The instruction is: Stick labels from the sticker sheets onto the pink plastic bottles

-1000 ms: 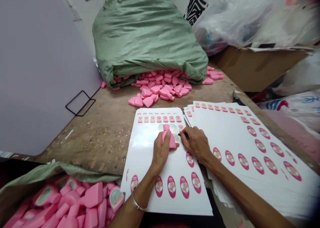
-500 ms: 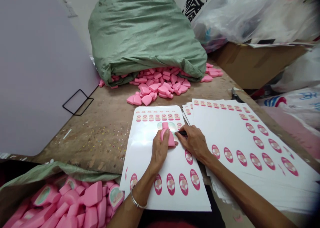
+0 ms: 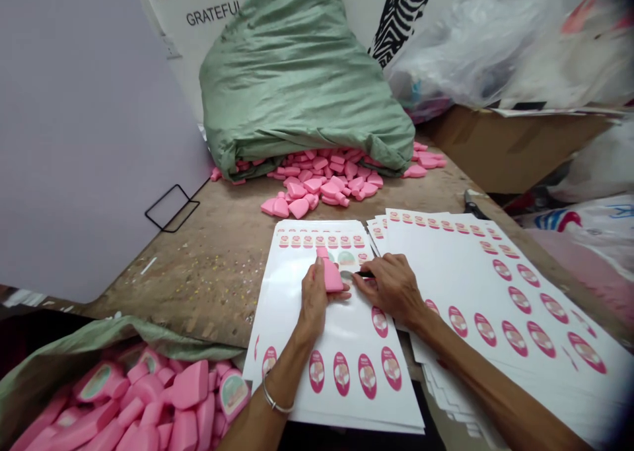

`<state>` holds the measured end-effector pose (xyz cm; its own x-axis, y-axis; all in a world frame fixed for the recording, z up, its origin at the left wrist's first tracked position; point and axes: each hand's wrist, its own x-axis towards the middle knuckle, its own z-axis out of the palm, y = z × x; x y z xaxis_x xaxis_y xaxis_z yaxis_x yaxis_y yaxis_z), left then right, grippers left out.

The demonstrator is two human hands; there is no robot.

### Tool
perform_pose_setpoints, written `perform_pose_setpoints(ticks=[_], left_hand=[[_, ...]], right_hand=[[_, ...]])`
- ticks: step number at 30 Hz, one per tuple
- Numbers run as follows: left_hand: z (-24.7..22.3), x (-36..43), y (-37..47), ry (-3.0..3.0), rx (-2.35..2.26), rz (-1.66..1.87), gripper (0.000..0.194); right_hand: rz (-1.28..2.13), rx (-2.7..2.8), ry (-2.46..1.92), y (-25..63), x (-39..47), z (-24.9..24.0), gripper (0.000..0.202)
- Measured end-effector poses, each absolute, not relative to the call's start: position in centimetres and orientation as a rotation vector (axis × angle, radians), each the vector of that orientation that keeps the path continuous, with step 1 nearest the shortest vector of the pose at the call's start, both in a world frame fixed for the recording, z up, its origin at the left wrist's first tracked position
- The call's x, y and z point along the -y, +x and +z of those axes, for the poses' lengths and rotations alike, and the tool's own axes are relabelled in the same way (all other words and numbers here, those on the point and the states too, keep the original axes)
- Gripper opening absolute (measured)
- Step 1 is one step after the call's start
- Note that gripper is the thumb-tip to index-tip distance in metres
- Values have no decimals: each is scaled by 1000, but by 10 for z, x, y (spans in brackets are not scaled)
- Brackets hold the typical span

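Observation:
My left hand is closed around a pink toy bottle, tilted with its neck away from me, above the sticker sheet. In my right hand is a thin black tool, pinched with its tip pointing left, close to the bottle. A pale, rounded sticker appears at that tip; whether it is attached I cannot tell. Pale green stickers lie on the sheet just beyond. Small label stickers and pink oval stickers line the sheet's far and near parts.
Right of the sheet lies a stack of similar sticker sheets. Pink bottles spill from a green sack at the back. Another sack of pink bottles, some labelled, sits at lower left. A black wire frame stands at left.
The tool has drawn slightly right of the bottle, and a pale sticker now shows at its tip. The bottle has tilted in my left hand. The whole view has shifted a little.

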<state>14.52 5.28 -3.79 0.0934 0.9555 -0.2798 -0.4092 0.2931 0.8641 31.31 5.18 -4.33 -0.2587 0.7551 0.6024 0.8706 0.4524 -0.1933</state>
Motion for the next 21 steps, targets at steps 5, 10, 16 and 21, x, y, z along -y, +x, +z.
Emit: perform_pose_setpoints(ticks=[5, 10, 16, 21], left_hand=[[-32, -52, 140, 632, -917, 1152, 62], [-24, -49, 134, 615, -859, 1106, 62], [-11, -39, 134, 631, -833, 1075, 62], [-3, -35, 135, 635, -804, 1050, 62]], right_hand=[[336, 1533, -1512, 311, -50, -26, 27], [670, 1382, -1522, 305, -45, 2, 36], [650, 1459, -1477, 287, -30, 13, 29], [510, 1536, -1447, 278, -22, 11, 23]])
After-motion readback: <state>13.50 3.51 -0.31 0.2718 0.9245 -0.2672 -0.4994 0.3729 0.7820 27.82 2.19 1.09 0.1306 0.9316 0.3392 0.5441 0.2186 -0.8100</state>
